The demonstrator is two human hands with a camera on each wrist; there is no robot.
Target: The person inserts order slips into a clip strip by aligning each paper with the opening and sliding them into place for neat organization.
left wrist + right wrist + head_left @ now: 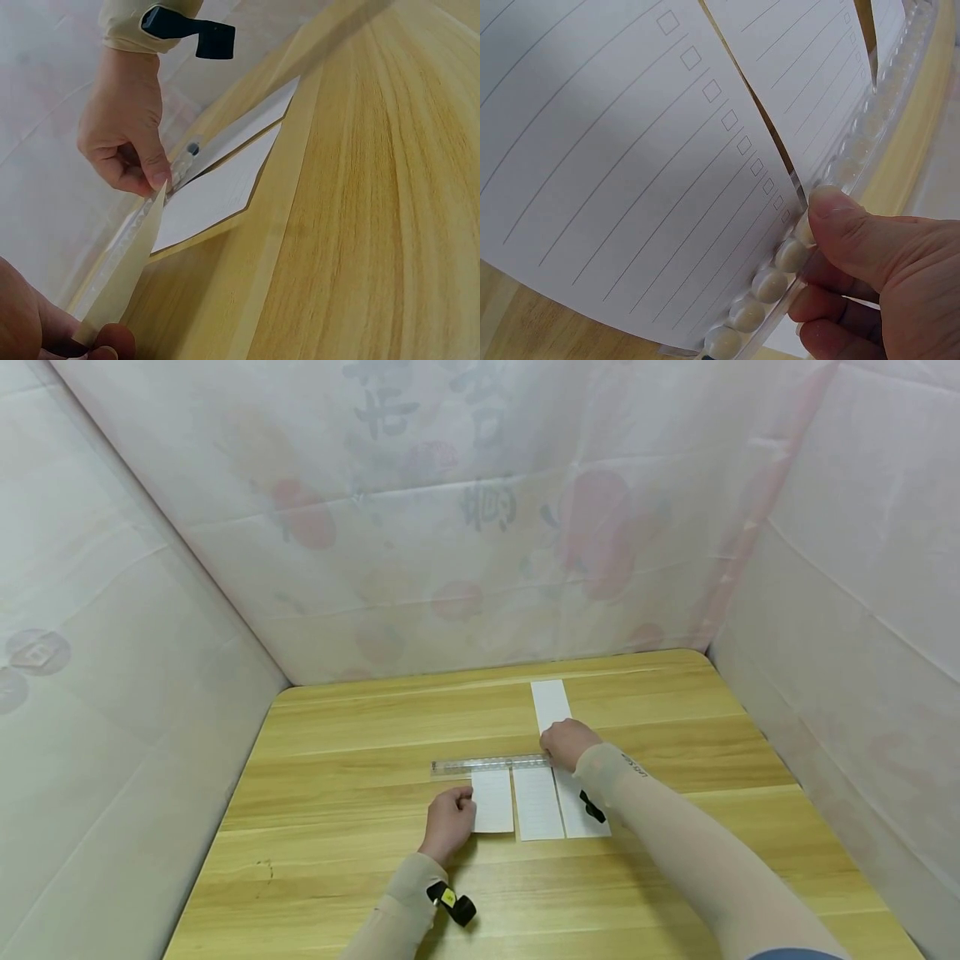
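A clear plastic strip (pixel 487 764) with a row of round bumps lies across the tops of several narrow white paper sheets. My right hand (pixel 572 743) pinches this strip near its right end; in the right wrist view the thumb (pixel 836 214) presses on the bumps, fingers underneath. With my left hand (pixel 448 820) I pinch the outer edge of the left sheet (pixel 492 802), which stands tilted up in the left wrist view. Beside it are a middle sheet (pixel 537 806) and a right sheet (pixel 581 814), partly under my right wrist. Ruled lines and small boxes are printed on the paper.
White paper (pixel 551 700) shows beyond my right hand toward the table's back. The wood-grain table (pixel 337 827) has fabric walls (pixel 450 568) close at its back and sides. Each wrist wears a black strap (pixel 453 902) with a small device.
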